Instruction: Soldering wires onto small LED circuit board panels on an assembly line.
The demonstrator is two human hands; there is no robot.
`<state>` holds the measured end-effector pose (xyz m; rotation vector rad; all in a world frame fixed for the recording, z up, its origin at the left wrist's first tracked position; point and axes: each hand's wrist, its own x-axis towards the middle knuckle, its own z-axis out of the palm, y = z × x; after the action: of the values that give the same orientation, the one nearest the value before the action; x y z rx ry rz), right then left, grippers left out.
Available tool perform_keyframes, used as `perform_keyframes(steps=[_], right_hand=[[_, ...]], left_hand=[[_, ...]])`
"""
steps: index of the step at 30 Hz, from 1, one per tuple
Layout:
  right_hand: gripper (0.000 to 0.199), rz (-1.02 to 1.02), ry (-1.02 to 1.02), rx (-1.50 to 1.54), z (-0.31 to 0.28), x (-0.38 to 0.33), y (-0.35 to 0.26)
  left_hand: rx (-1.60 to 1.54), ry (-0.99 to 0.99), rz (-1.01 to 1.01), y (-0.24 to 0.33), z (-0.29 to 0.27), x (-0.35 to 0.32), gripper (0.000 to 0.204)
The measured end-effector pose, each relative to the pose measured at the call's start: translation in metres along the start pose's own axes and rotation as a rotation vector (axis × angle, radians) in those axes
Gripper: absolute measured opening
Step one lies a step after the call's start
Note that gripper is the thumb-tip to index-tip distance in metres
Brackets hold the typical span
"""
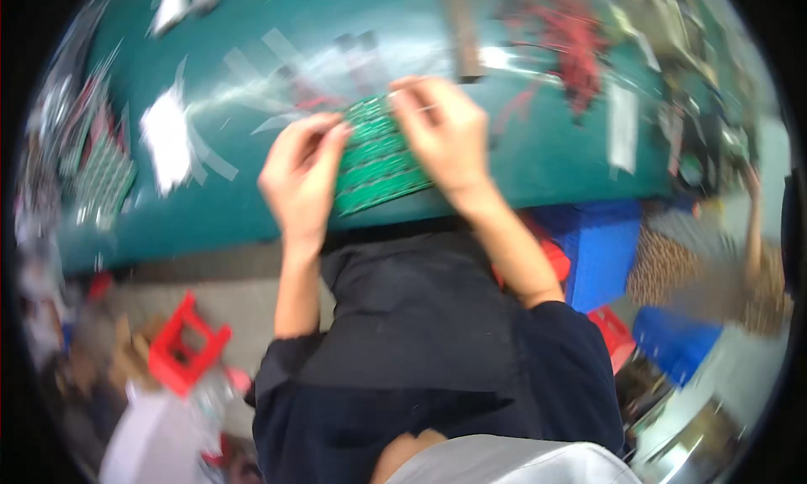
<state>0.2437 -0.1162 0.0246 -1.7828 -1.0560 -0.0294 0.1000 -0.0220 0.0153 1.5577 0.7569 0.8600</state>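
Observation:
A green circuit board panel (pixel 378 160) with rows of small parts is held up over the near edge of the green table. My left hand (pixel 301 169) grips its left edge between thumb and fingers. At its upper right, my right hand (pixel 445 131) is closed, fingers pinched by the board's corner. Something thin and pale shows at those fingertips, too blurred to name. Beyond the board, dark and red pieces (pixel 311 93) lie on the table, smeared by motion.
Red wires (pixel 576 42) lie in a heap at the far right, near a brown bar (pixel 461 30). White strips (pixel 166 135) and more green boards (pixel 105 177) are at left. Blue crates (pixel 593 248) stand below the table at right; a red stool (pixel 187 343) stands at lower left.

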Motion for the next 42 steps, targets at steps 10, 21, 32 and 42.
perform_keyframes(steps=[10,21,32,42], right_hand=[[0.010,0.076,-0.077,0.082,0.020,-0.012,0.002],[0.012,0.015,-0.093,0.027,0.019,-0.011,0.003],[0.015,0.067,-0.041,-0.015,0.005,-0.011,0.009],[0.010,0.054,-0.052,0.020,0.008,-0.009,0.013]], left_hand=[[0.227,0.052,0.185,-0.009,0.010,0.004,0.014],[0.252,0.062,0.244,-0.013,0.016,0.009,0.016],[0.492,0.012,0.354,-0.006,0.017,0.004,0.027],[0.208,-0.014,0.227,-0.003,0.023,0.013,0.019]])
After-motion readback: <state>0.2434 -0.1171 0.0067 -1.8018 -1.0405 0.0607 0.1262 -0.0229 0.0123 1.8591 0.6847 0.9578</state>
